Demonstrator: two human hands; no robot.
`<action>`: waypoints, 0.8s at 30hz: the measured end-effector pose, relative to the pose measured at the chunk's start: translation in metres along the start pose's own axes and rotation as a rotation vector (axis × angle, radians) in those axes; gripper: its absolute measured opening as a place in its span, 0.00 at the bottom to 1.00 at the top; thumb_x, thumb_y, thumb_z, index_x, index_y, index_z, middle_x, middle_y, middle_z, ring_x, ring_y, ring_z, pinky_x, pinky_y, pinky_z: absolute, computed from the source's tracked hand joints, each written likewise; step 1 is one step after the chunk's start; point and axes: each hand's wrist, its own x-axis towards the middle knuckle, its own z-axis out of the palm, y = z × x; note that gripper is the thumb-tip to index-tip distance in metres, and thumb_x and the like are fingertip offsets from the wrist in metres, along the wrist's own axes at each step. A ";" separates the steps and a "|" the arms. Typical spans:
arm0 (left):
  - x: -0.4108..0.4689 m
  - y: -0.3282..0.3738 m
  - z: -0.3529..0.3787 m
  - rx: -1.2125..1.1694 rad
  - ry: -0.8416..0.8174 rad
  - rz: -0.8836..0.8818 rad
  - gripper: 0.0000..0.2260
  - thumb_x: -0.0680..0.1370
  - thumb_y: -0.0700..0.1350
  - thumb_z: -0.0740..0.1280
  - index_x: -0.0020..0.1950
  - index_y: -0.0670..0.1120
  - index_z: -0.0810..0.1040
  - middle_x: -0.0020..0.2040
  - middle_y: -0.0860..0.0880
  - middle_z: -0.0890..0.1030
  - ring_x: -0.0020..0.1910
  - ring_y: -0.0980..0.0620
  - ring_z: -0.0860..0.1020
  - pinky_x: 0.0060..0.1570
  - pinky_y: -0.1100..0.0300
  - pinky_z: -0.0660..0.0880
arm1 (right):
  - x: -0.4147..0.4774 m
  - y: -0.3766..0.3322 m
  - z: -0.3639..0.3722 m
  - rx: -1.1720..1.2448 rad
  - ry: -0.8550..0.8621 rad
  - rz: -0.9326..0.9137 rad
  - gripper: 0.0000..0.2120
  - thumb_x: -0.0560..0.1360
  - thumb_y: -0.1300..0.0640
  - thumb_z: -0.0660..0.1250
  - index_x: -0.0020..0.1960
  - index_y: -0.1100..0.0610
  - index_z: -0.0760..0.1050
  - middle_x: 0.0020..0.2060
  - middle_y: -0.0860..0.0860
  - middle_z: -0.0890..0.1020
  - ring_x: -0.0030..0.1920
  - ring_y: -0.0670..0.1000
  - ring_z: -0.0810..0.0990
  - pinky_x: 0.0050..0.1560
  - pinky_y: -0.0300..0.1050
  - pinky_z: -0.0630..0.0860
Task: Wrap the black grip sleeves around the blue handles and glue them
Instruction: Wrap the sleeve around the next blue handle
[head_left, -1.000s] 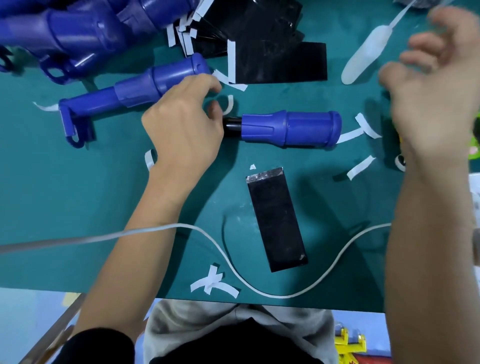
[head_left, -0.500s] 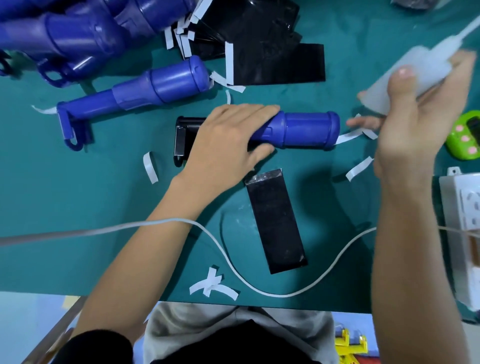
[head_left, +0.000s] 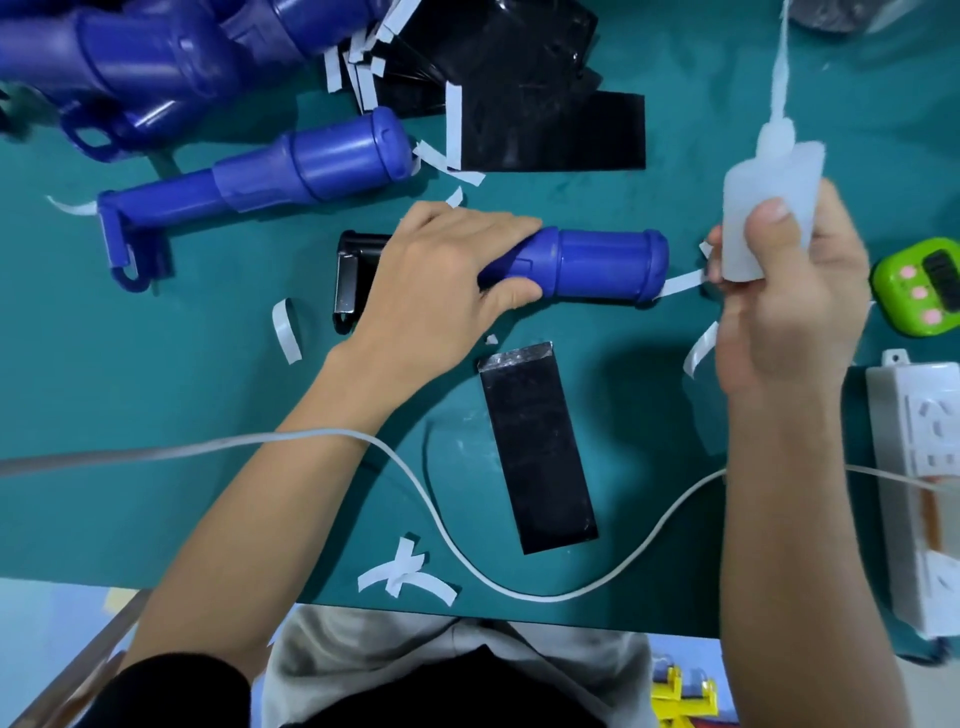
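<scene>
At mid-table the left hand (head_left: 441, 275) curls its fingers round the blue handle (head_left: 597, 265), the right hand (head_left: 789, 301) wraps curled fingers round the glue bottle (head_left: 769, 202); a too early squeeze may drip glue on the mat (head_left: 156, 415).

Looks like a small hand-assembly workshop: teal surface (head_left: 130, 389) littered with peeled white strips (head_left: 400, 574), a heap of identical blue handles (head_left: 130, 62) beside stacked black grip sleeves (head_left: 519, 78), plus a white power strip (head_left: 919, 467) and green timer (head_left: 919, 283).
</scene>
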 end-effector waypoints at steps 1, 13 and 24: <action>0.000 -0.001 0.000 0.015 0.025 -0.003 0.22 0.74 0.54 0.77 0.65 0.44 0.84 0.58 0.50 0.86 0.55 0.46 0.82 0.61 0.55 0.66 | 0.000 0.001 -0.001 0.030 0.000 0.031 0.08 0.82 0.53 0.65 0.57 0.55 0.79 0.45 0.54 0.77 0.40 0.56 0.77 0.38 0.46 0.70; -0.008 0.009 0.000 0.084 0.282 0.032 0.15 0.68 0.43 0.82 0.52 0.41 0.87 0.45 0.49 0.86 0.42 0.48 0.78 0.54 0.54 0.66 | -0.001 0.000 0.002 0.487 0.017 0.288 0.12 0.73 0.63 0.62 0.56 0.57 0.72 0.41 0.50 0.77 0.36 0.51 0.68 0.39 0.42 0.63; -0.003 0.004 0.001 0.132 0.272 0.088 0.16 0.70 0.46 0.81 0.54 0.41 0.86 0.48 0.50 0.87 0.43 0.45 0.81 0.55 0.54 0.67 | -0.001 -0.011 0.011 0.508 0.080 0.430 0.11 0.84 0.56 0.56 0.58 0.55 0.76 0.43 0.57 0.86 0.31 0.46 0.76 0.30 0.33 0.70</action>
